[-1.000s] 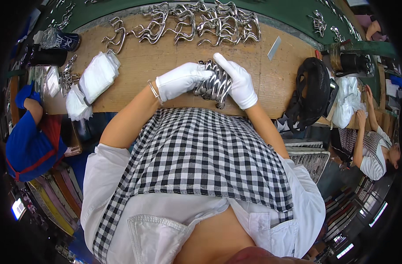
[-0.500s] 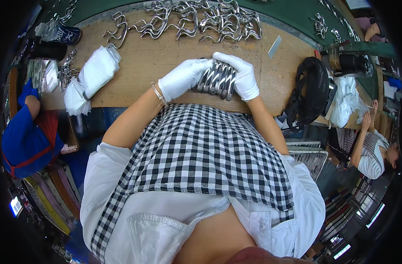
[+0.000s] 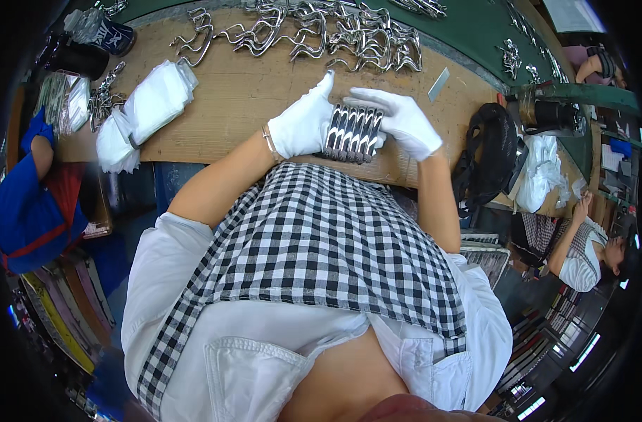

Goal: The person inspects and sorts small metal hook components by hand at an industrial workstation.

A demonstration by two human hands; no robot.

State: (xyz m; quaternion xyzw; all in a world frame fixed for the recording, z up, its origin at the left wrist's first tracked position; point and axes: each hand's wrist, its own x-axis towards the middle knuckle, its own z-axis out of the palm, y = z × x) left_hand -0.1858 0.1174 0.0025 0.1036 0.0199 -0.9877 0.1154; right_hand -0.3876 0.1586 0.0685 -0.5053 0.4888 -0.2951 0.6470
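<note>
My left hand (image 3: 301,124), in a white glove, holds a row of several shiny metal bars (image 3: 352,133) lying side by side just off the bench's near edge. Its thumb points up, away from the bars, and its other fingers are mostly hidden behind them. My right hand (image 3: 408,125), also gloved, is at the right end of the row with fingers stretched out and apart. Whether it still touches the bars I cannot tell. Beyond both hands, bent chrome metal pieces (image 3: 308,35) lie in a line along the bench.
On the wooden bench (image 3: 244,91) are a stack of white plastic bags (image 3: 158,100) at left and a thin flat strip (image 3: 438,84) at right. A black bag (image 3: 491,151) and a clear plastic bag (image 3: 540,172) are farther right. Another person (image 3: 585,246) works there.
My right hand has loosened from the bars, its fingers spreading as it shifts right. My left thumb has lifted off. The bars have turned, showing a different face.
</note>
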